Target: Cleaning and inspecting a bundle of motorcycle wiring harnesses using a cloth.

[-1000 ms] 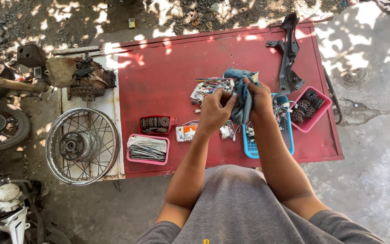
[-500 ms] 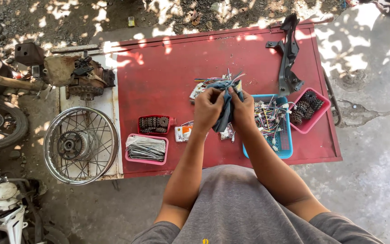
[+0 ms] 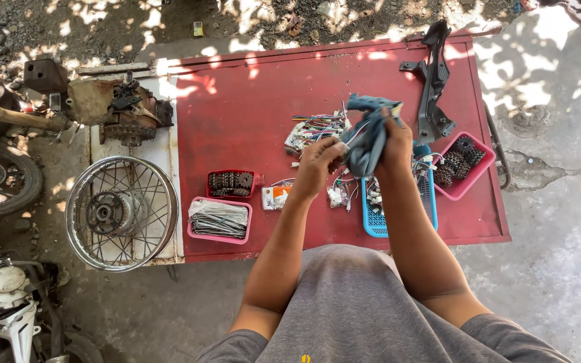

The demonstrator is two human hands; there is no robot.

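Item: one blue-grey cloth (image 3: 366, 138), held above a red table (image 3: 250, 101), seen from the head camera. Nearest the viewer, both forearms rose from a grey shirt and met over the middle of the table. The left hand (image 3: 316, 168) was closed, its fingers curled on the lower left edge of the cloth; whether it also pinched a small part inside the folds could not be told. The right hand (image 3: 393, 144) was closed on the cloth's right side, slightly farther out than the left. The cloth lay between the two hands, bunched, its long axis running from the left hand up and away to a free end beyond the right hand; both hands touched it, so neither was nearer. Directly beneath the hands: a blue slotted basket (image 3: 398, 215) of small wired connectors, loose connectors (image 3: 339, 195) just beside it, and a small orange-and-white packet (image 3: 277, 196). To the left: a red tray of sprockets (image 3: 230, 183) and a pink tray of spokes (image 3: 219, 220). To the right: a pink tray of dark gears (image 3: 465, 165). Farther out: a bundle of coloured wiring (image 3: 314, 129) and a black bracket (image 3: 433, 81) near the far edge. Off the table, left: a spoked wheel rim (image 3: 122, 213) on a white board, and an engine part (image 3: 126, 111) beyond it.
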